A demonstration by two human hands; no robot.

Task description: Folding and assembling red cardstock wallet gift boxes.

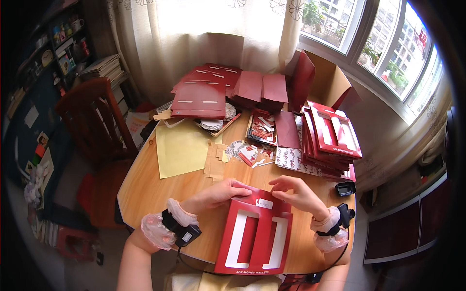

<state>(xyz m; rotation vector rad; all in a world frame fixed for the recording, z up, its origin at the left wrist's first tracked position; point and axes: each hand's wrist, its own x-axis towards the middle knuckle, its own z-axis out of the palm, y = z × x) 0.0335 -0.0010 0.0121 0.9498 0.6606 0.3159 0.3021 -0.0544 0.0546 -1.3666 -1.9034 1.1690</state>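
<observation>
At lower centre, the left hand (221, 191) pins the red windowed card sleeve (256, 236) flat while the right hand (295, 191) pinches its top edge—best kept square to the round wooden table (145, 189)—steady, even pressure.

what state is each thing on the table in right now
red card holder: flat on the table edge, held at its top by both hands
left hand: gripping the top edge
right hand: pinching the top edge
yellow sheet: lying flat
stack of red holders: piled, leaning

Blk wrist devices (180, 229) w/ cables, pale frilly cuffs (156, 232).
</observation>
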